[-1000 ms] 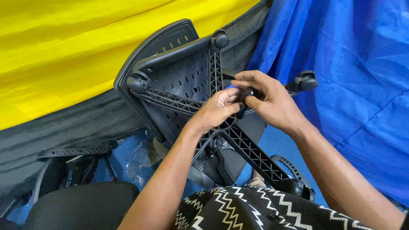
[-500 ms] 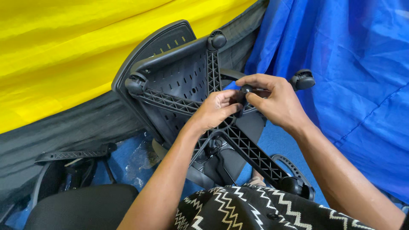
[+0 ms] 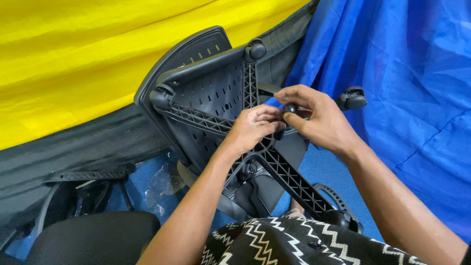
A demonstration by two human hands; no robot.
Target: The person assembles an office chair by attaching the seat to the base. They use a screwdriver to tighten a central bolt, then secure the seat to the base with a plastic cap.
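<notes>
An office chair lies tipped over, the perforated underside of its seat [image 3: 206, 93] facing me. Its black star base [image 3: 289, 179] has ribbed arms ending in casters [image 3: 255, 50]. Both my hands meet at the hub of the base. My left hand [image 3: 252, 128] curls its fingers against the hub. My right hand [image 3: 319, 120] pinches a small black round part [image 3: 290, 107] between thumb and fingers just above the hub. The hub itself is hidden behind my hands.
A yellow sheet [image 3: 98, 59] hangs at the upper left and a blue tarp [image 3: 407, 73] at the right, over dark grey cloth [image 3: 88, 142]. Another ribbed black chair part [image 3: 88, 175] and a black cushion [image 3: 93, 238] lie at the lower left. Zigzag-patterned fabric [image 3: 294, 243] covers my lap.
Both hands stay at the hub. My right hand's fingers have shifted slightly on the small black part. The chair has not moved.
</notes>
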